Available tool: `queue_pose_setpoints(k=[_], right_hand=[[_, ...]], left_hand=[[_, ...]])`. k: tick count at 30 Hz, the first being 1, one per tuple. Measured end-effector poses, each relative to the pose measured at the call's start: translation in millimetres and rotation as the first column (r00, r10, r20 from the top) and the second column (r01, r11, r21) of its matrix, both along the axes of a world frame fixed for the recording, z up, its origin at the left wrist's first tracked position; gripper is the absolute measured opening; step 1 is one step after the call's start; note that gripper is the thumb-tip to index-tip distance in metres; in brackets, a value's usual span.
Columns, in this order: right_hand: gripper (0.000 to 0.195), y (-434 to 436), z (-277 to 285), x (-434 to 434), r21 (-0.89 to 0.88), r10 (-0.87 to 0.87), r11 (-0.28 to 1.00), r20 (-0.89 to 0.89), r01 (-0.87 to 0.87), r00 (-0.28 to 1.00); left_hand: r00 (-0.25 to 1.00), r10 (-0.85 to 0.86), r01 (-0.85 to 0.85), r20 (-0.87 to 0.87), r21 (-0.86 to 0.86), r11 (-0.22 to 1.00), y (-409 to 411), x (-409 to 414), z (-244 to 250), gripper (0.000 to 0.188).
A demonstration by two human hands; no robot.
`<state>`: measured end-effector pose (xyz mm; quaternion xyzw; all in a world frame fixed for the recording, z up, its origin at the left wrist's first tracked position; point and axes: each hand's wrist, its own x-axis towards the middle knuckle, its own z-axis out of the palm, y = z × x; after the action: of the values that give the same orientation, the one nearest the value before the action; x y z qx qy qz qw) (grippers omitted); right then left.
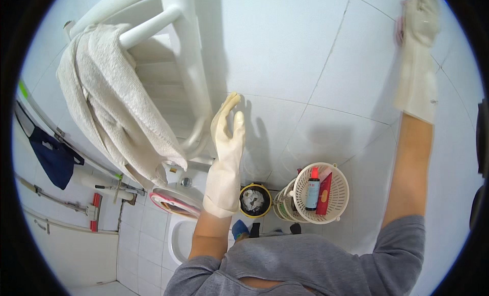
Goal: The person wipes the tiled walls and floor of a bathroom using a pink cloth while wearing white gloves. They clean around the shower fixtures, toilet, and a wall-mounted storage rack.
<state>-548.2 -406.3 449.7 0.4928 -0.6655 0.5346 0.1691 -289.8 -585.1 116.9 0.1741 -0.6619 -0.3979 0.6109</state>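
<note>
Both my hands wear long cream rubber gloves. My left hand [228, 131] is raised near the middle of the view with its fingers extended and nothing held, close to a white wall rack. My right hand [421, 21] reaches up at the upper right against the white wall tiles [282, 47]. It presses a pink cloth or sponge [399, 28], of which only an edge shows beside the glove. The right fingertips are partly cut off by the picture's rim.
At the left, a beige towel [110, 101] hangs over the white rack [191, 63]. Below stand a toilet [186, 181], a yellow-rimmed bin [270, 202] and a tiered plastic basket [341, 204] with a bottle [312, 193] and a red tube [324, 194]. A squeegee [93, 212] is at the far left.
</note>
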Motion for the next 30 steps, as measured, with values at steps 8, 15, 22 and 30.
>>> queue_pose_setpoints(k=[8,15,22,30], right_hand=[[0.025,-36,-288,-18,0.278,0.293,0.954,-0.786,-0.112,0.544],[0.037,34,-274,66,-0.004,0.589,0.673,0.608,-0.740,0.532],[0.065,88,-281,86,-0.128,0.460,0.869,0.564,-0.478,0.686],[0.060,70,-186,-1,-0.570,0.270,0.813,0.197,-0.114,0.942]], left_hand=[[0.996,-0.040,0.050,-0.075,0.133,0.990,13,0,-18,0.041],[0.657,-0.753,0.640,0.033,0.503,0.581,75,-22,1,0.111],[0.528,-0.789,0.756,-0.315,0.597,0.268,107,-52,29,0.049],[0.497,-0.858,0.853,-0.130,0.255,0.455,134,-58,113,0.104]])
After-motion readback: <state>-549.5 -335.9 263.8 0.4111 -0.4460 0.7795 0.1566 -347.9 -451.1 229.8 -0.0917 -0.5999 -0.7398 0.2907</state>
